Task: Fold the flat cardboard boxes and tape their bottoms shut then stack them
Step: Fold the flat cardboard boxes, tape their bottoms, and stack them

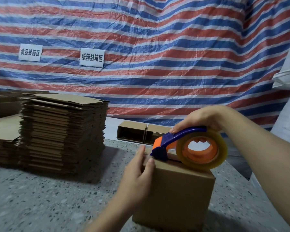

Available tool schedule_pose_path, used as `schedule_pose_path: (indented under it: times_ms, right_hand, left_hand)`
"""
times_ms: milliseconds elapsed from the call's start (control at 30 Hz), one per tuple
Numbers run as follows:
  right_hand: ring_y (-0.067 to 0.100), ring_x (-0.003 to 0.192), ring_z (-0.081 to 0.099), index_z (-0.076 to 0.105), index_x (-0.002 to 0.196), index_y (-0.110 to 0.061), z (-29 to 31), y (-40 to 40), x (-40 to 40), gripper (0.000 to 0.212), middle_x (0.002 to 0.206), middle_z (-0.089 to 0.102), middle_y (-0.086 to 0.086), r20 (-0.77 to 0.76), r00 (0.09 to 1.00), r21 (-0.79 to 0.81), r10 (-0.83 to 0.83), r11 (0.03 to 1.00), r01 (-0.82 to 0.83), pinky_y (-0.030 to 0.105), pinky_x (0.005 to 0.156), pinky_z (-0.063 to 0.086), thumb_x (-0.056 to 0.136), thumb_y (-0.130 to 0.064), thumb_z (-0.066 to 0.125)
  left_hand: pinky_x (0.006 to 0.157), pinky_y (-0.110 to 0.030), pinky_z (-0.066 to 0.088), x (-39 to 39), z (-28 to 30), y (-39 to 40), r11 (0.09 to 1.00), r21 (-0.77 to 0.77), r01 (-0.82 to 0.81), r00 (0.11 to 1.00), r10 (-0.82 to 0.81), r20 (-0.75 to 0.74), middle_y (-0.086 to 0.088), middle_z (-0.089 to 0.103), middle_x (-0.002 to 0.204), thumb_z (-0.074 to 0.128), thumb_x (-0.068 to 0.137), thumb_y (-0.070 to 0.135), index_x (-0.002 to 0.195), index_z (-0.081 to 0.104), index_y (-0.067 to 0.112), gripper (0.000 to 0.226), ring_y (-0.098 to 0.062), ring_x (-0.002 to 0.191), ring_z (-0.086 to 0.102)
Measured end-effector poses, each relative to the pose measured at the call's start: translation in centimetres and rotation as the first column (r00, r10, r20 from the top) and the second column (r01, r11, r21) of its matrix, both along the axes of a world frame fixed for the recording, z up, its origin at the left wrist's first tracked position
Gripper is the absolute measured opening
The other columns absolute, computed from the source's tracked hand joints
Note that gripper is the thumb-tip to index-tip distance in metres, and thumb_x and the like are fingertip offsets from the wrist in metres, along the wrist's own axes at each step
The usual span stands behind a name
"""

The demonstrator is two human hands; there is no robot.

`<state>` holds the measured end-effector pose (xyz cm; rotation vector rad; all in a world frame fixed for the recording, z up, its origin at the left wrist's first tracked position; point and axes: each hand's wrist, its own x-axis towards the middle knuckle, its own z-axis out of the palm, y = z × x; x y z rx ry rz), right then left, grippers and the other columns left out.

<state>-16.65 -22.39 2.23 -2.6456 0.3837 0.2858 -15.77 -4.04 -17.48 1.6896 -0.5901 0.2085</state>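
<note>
- A person's right hand curls over the blue handle of a blue-and-orange handheld tape dispenser loaded with a roll of clear packing tape, fingers wrapped round the grip and reaching into the orange core.
- The dispenser's blue nose rests on the top face of a folded brown cardboard box, at the seam where the flaps meet; the tape roll touches the box's top near its right edge.
- The left hand steadies that box from its left side, fingers nearly straight and pressed flat along the upper left edge, thumb laid on the near face; it grips nothing.
- The box stands upright near the front right of a grey speckled stone worktop.
- A tall stack of flat brown cardboard blanks stands toward the worktop's back left, with a lower pile of flat cardboard just beside it at the left edge.
- Two assembled brown cardboard boxes lie on their sides at the worktop's back edge, open ends facing the camera, touching each other.
- A red, white and blue striped tarpaulin hangs behind, carrying two white paper signs with black Chinese characters.
</note>
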Motion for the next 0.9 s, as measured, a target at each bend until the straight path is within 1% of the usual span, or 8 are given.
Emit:
schedule_pose_path:
  times_ms: [167,300,400,533,600,667,833,900]
  right_hand:
    - [0.009,0.054,0.068,0.071,0.090,-0.024,-0.1,-0.1,0.0,0.023,0.073,0.076,0.002,0.017,1.000,0.036,0.012,0.999,-0.012,0.021,0.048,0.053,0.089,-0.047,0.071]
    - [0.010,0.053,0.068,0.073,0.086,-0.026,-0.1,0.0,-0.2,0.021,0.074,0.076,0.003,0.019,1.000,0.054,0.018,0.998,-0.019,0.021,0.048,0.052,0.089,-0.046,0.072]
    - [0.009,0.054,0.069,0.072,0.095,-0.020,0.0,0.0,-0.3,0.030,0.074,0.076,0.002,0.019,1.000,0.020,0.006,1.000,-0.006,0.021,0.049,0.053,0.087,-0.049,0.073]
    - [0.012,0.061,0.071,0.070,0.104,-0.014,0.4,0.1,-0.4,0.045,0.079,0.077,0.004,-0.042,0.999,-0.030,-0.008,1.000,0.007,0.024,0.053,0.056,0.084,-0.055,0.073]
    - [0.014,0.062,0.072,0.070,0.103,-0.012,0.6,0.0,-0.4,0.050,0.079,0.077,0.006,-0.070,0.998,-0.049,-0.007,0.999,0.003,0.025,0.054,0.056,0.083,-0.058,0.073]
    - [0.015,0.061,0.071,0.071,0.102,-0.011,0.8,-0.1,-0.4,0.051,0.077,0.076,0.007,-0.086,0.996,-0.043,-0.009,0.999,0.005,0.025,0.053,0.056,0.082,-0.058,0.072]
    - [0.017,0.062,0.071,0.071,0.104,-0.011,1.1,-1.4,-0.3,0.055,0.079,0.076,0.008,-0.109,0.994,-0.009,-0.016,1.000,0.015,0.026,0.054,0.056,0.078,-0.059,0.074]
    - [0.016,0.063,0.072,0.073,0.100,-0.010,1.5,-2.3,-0.7,0.057,0.080,0.076,0.008,-0.144,0.989,-0.043,-0.023,0.999,0.017,0.026,0.055,0.056,0.074,-0.061,0.074]
  left_hand:
    - [0.113,-0.020,0.022,0.2,-0.3,-0.1,0.997,0.011,-0.080,0.996,0.080,0.048,0.011,0.036,0.155,0.047,0.102,0.034,0.150,0.037,0.025,0.050,0.001,0.139,0.030]
    - [0.113,-0.023,0.028,0.1,0.2,0.6,0.939,0.272,-0.210,0.952,0.133,0.276,0.009,0.038,0.155,0.037,0.102,0.043,0.150,0.039,0.026,0.050,-0.004,0.138,0.035]
    - [0.105,-0.019,0.029,0.3,1.0,1.0,0.881,0.400,-0.252,0.925,0.099,0.366,0.005,0.040,0.154,0.032,0.103,0.042,0.143,0.043,0.022,0.046,-0.007,0.135,0.039]
    - [0.098,-0.019,0.029,0.2,1.4,1.0,0.859,0.443,-0.257,0.925,0.086,0.370,0.003,0.043,0.151,0.031,0.105,0.040,0.140,0.042,0.022,0.042,-0.009,0.131,0.042]
    - [0.092,-0.024,0.038,0.2,1.3,1.0,0.859,0.441,-0.258,0.927,0.092,0.363,0.001,0.057,0.136,0.031,0.104,0.040,0.138,0.043,0.023,0.040,-0.011,0.117,0.053]
    - [0.081,-0.026,0.042,0.1,1.3,1.1,0.856,0.437,-0.276,0.922,0.107,0.372,0.002,0.064,0.119,0.031,0.104,0.041,0.134,0.046,0.023,0.038,-0.012,0.103,0.058]
    - [0.083,-0.032,0.047,0.2,1.4,0.9,0.810,0.488,-0.327,0.907,0.123,0.403,0.003,0.065,0.117,0.028,0.103,0.043,0.132,0.045,0.027,0.038,-0.013,0.101,0.060]
    - [0.084,-0.034,0.047,0.3,1.4,0.9,0.803,0.493,-0.335,0.903,0.125,0.411,0.002,0.065,0.119,0.027,0.103,0.045,0.133,0.044,0.027,0.039,-0.015,0.103,0.061]
